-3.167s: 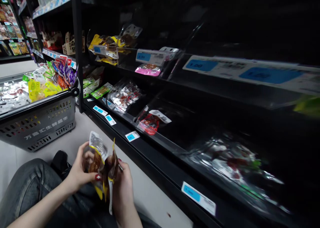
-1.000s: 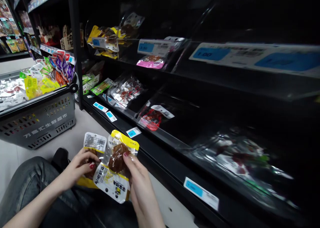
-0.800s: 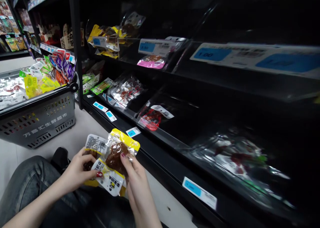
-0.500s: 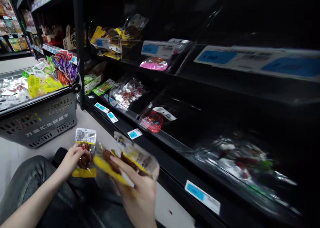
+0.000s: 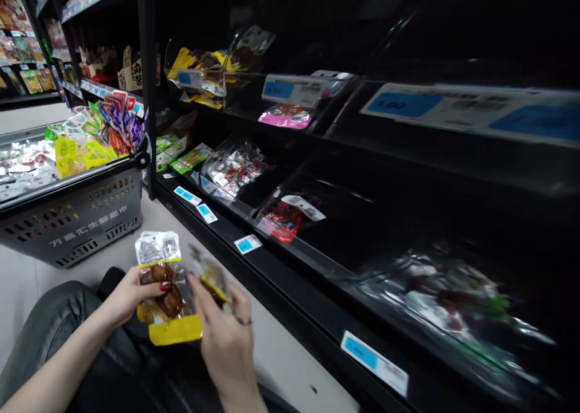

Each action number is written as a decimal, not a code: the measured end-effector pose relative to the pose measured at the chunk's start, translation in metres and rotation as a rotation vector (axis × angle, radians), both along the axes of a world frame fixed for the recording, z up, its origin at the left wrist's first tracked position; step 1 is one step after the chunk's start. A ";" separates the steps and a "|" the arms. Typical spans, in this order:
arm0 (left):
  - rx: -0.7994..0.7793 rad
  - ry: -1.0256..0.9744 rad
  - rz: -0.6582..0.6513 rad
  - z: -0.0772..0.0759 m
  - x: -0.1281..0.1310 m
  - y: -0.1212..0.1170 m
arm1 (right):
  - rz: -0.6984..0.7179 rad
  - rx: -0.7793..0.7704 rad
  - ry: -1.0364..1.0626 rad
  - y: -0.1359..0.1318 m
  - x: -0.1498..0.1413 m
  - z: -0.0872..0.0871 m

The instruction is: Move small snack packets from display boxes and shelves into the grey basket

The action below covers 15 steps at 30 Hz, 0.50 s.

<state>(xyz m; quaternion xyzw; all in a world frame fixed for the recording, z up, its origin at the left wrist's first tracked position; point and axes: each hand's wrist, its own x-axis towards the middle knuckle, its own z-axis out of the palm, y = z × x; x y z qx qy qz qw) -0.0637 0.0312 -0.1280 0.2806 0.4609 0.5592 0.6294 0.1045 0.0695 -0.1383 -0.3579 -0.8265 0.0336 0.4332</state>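
My left hand [image 5: 129, 292] is closed on a clear snack packet with yellow trim [image 5: 164, 295], thumb pressed on its front; brown pieces show inside and a white barcode label sits at its top. My right hand [image 5: 224, 334] is closed on a second, similar packet [image 5: 211, 277], which is blurred by motion and held edge-on just right of the first. A ring shows on one right finger. Both hands are low in front of me, above my knee in grey jeans [image 5: 49, 334], beside the bottom shelf [image 5: 290, 283].
A grey shopping basket [image 5: 86, 210] full of snack packets stands on the floor at the left. Black shelves on the right hold red, silver, green, pink and yellow packets, with blue price tags [image 5: 374, 362] along their edges. More stocked shelves stand far left.
The two packets were spread flat side by side a second ago. My right hand has since turned its packet edge-on and drawn it back beside the left one, which my left hand has raised slightly.
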 end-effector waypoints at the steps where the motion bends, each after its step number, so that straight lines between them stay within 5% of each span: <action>1: 0.009 0.043 0.045 -0.001 -0.001 0.000 | -0.081 -0.057 0.034 0.004 0.004 -0.001; 4: 0.007 0.259 0.123 -0.007 -0.007 -0.001 | -0.304 -0.381 0.312 0.017 0.015 0.001; 7: 0.031 0.477 0.090 -0.013 -0.010 -0.003 | -0.282 -0.818 0.680 0.026 0.024 0.001; 9: 0.055 0.516 0.049 -0.014 -0.008 -0.003 | -0.240 -0.952 0.803 0.028 0.027 0.001; 12: 0.056 0.445 0.047 -0.011 -0.005 -0.002 | -0.252 -0.966 0.828 0.027 0.025 0.003; 15: 0.062 0.073 0.044 -0.006 -0.003 -0.003 | -0.227 -1.058 0.924 0.025 0.022 0.011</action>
